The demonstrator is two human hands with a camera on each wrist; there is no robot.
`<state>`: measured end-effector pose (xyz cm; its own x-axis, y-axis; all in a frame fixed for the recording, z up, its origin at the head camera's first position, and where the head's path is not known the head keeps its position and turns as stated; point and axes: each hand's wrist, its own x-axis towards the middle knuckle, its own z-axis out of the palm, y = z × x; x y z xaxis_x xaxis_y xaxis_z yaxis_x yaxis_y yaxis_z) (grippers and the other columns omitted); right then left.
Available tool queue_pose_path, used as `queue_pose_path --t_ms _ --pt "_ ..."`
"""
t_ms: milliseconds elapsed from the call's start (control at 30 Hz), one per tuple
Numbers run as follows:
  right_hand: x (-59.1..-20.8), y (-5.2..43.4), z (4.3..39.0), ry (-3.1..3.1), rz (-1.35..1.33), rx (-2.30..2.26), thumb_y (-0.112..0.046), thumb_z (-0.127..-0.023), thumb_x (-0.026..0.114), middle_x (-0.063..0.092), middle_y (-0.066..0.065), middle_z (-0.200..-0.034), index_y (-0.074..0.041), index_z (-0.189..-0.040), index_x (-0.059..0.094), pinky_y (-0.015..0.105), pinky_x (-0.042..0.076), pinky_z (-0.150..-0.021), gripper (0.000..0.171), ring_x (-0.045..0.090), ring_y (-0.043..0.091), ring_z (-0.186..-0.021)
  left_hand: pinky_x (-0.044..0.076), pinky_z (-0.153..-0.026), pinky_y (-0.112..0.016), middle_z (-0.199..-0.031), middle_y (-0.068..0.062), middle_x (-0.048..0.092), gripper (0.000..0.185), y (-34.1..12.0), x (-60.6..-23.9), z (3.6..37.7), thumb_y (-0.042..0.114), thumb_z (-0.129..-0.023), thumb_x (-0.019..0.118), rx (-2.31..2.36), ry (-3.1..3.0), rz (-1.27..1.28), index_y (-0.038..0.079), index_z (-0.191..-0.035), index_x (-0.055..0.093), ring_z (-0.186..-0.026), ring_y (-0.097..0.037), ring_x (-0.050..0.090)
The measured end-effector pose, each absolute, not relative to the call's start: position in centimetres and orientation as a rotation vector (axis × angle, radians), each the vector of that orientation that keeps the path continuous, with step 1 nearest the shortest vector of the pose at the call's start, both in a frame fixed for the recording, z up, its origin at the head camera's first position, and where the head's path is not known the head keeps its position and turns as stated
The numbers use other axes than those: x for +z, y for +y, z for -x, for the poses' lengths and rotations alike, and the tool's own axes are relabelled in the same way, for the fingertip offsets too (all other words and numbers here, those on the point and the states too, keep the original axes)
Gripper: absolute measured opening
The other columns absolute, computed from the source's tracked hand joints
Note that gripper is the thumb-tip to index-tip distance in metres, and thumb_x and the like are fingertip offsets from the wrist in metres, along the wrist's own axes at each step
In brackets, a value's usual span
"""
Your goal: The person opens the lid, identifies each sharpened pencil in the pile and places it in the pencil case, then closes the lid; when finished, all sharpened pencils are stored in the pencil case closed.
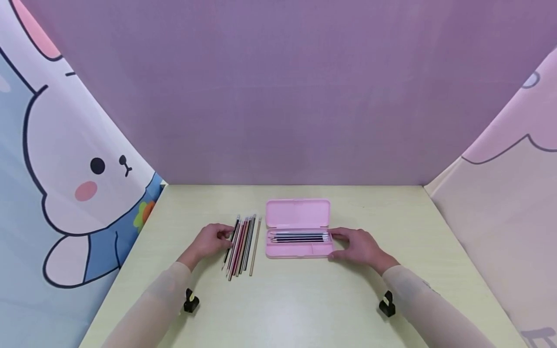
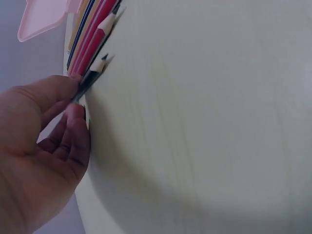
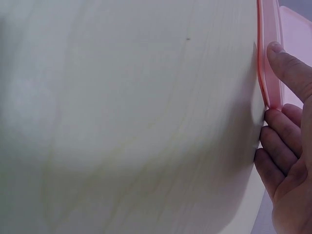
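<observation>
Head view: open pink pencil case (image 1: 298, 227) holds pencils; right hand (image 1: 359, 246) steadies it, left hand (image 1: 211, 240) pinches one loose pencil (image 1: 229, 242).

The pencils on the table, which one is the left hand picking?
The dark pencil at the far-left edge of the loose row. The left hand pinches only that one; the red and other pencils beside it lie untouched.

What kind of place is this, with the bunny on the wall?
Probably a small desk booth for school-type work. A pale table sits between purple and cartoon bunny curtains, with loose pencils and an open pink pencil case on it.
</observation>
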<state>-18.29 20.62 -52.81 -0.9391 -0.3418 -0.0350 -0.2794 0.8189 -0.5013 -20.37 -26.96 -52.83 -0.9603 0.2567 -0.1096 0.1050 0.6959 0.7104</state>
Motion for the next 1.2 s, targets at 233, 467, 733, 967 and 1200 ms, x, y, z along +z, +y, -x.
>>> queue_pose_path --t_ms 233,467,733,967,1200 --pt "-52.8 20.6 18.2 2.875 0.494 -0.770 -0.054 -0.072 0.089 0.070 -0.002 -0.134 -0.029 -0.141 0.062 0.065 0.035 -0.115 0.078 0.059 0.034 -0.133 0.047 -0.073 -0.032 -0.084 0.000 0.064 0.047 -26.3 -52.4 20.5 0.012 -0.084 0.080 1.014 2.788 -0.263 0.003 -0.129 0.070 -0.076 -0.016 0.055" --pt "-53.0 20.6 18.2 2.879 0.495 -0.767 -0.054 -0.072 0.089 0.069 -0.002 -0.135 -0.029 -0.141 0.062 0.063 0.038 -0.114 0.078 0.059 0.034 -0.133 0.044 -0.063 -0.029 -0.079 0.000 0.064 0.044 -26.0 -52.2 20.5 0.010 -0.085 0.076 0.947 2.832 -0.221 0.002 -0.128 0.070 -0.064 -0.014 0.052" --pt "-52.7 20.6 18.3 2.882 0.497 -0.753 -0.054 -0.072 0.089 0.070 -0.002 -0.134 -0.029 -0.142 0.062 0.064 0.038 -0.114 0.079 0.059 0.034 -0.132 0.048 -0.064 -0.029 -0.082 -0.002 0.069 0.043 -26.2 -51.6 20.1 0.002 -0.083 0.070 0.937 2.898 -0.148 -0.004 -0.126 0.069 -0.066 -0.014 0.055" --pt "-52.3 20.5 18.1 2.874 0.501 -0.748 -0.054 -0.073 0.089 0.070 -0.002 -0.134 -0.029 -0.143 0.061 0.064 0.037 -0.114 0.079 0.059 0.034 -0.133 0.048 -0.068 -0.028 -0.088 -0.003 0.074 0.035 -26.9 -51.5 20.1 0.003 -0.085 0.069 1.041 2.873 -0.109 -0.001 -0.120 0.074 -0.075 -0.015 0.060" --pt "-52.1 20.4 18.0 2.871 0.490 -0.741 -0.054 -0.073 0.089 0.069 -0.001 -0.135 -0.029 -0.142 0.062 0.064 0.036 -0.115 0.079 0.059 0.034 -0.133 0.050 -0.063 -0.030 -0.088 -0.003 0.073 0.033 -26.6 -49.9 20.6 0.006 -0.088 0.067 1.121 2.873 -0.194 0.004 -0.120 0.075 -0.081 -0.019 0.065"
